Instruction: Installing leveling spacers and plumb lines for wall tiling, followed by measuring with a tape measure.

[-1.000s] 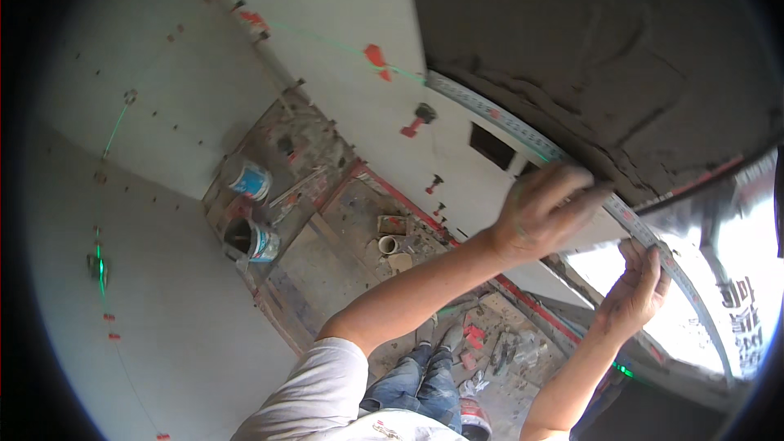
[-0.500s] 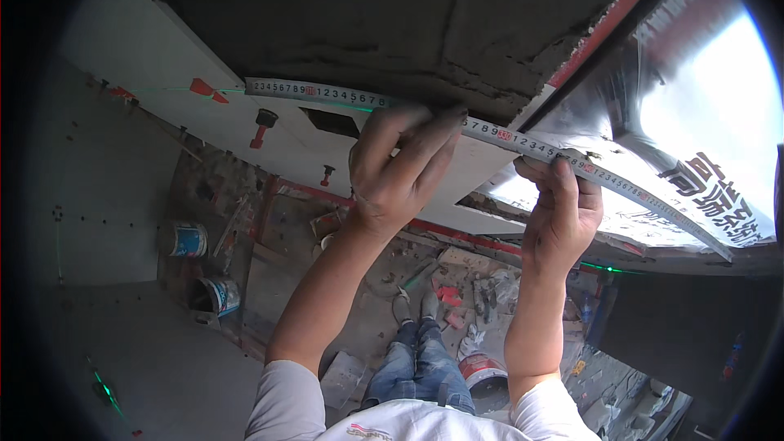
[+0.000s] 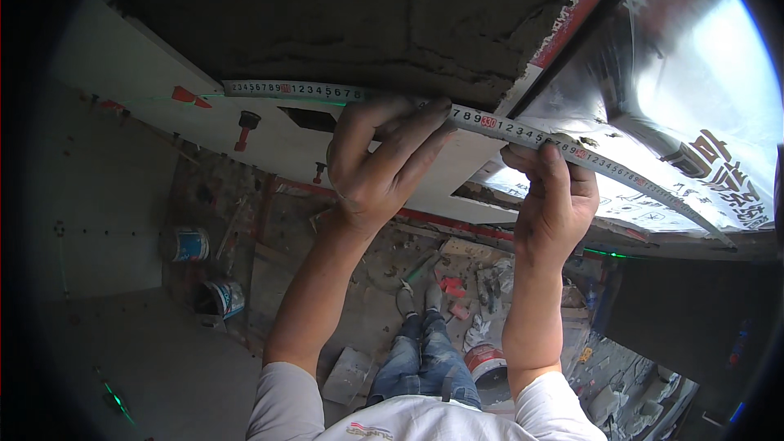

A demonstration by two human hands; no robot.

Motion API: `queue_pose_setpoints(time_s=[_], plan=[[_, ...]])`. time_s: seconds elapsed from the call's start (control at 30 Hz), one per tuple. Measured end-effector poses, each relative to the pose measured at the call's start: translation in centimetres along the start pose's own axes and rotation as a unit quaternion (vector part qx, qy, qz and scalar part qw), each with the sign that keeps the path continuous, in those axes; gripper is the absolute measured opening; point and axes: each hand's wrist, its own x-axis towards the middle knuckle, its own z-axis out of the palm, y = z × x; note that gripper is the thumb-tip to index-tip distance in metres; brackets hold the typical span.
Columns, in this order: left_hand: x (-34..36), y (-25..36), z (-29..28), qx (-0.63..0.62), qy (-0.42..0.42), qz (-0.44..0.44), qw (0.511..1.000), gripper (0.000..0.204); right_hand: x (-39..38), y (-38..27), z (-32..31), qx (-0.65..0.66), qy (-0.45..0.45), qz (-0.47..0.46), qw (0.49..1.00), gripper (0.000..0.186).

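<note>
A metal tape measure blade [image 3: 621,170] stretches along the top edge of a pale tile [image 3: 469,165], below the dark mortar-covered wall [image 3: 327,12]. My left hand [image 3: 377,159] pinches the blade near the middle, its fingers bent over it at the tile edge. Farther right, my right hand [image 3: 559,196] grips the same blade between thumb and fingers, close to the tile's right end. Past that hand the blade curves down over the plastic-covered window area [image 3: 678,106]. A green laser line runs along the tile top near the blade.
Red tile-levelling wedges [image 3: 191,98] and a dark-topped clip [image 3: 245,129] stick out along the tile joints. Below are buckets [image 3: 190,243], a red-and-white bucket [image 3: 485,357] beside my legs, and rubble on the floor. A square dark cut-out [image 3: 309,118] shows in the tile.
The view has shifted slightly, so the wall, tape and both hands sit a little farther left. Both hands keep their hold on the blade.
</note>
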Motion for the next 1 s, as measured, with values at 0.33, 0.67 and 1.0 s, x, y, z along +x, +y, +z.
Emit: queue_pose_setpoints(time_s=[0.33, 0.67, 1.0], plan=[[-0.4, -0.6, 0.5, -0.012, 0.019, 0.02, 1.0, 0.03, 0.1, 0.1, 0.2, -0.015, 0.014, -0.018, 1.0, 0.021], [-1.7, 0.7, 0.5, 0.038, 0.028, 0.019, 0.999, 0.036, 0.1, 0.8, -0.3, -0.037, 0.048, -0.007, 0.998, 0.018], [-2.2, 0.8, 1.5, -0.011, 0.024, 0.024, 0.999, 0.035, 0.1, 0.4, -1.1, -0.026, 0.026, -0.018, 0.999, 0.017]])
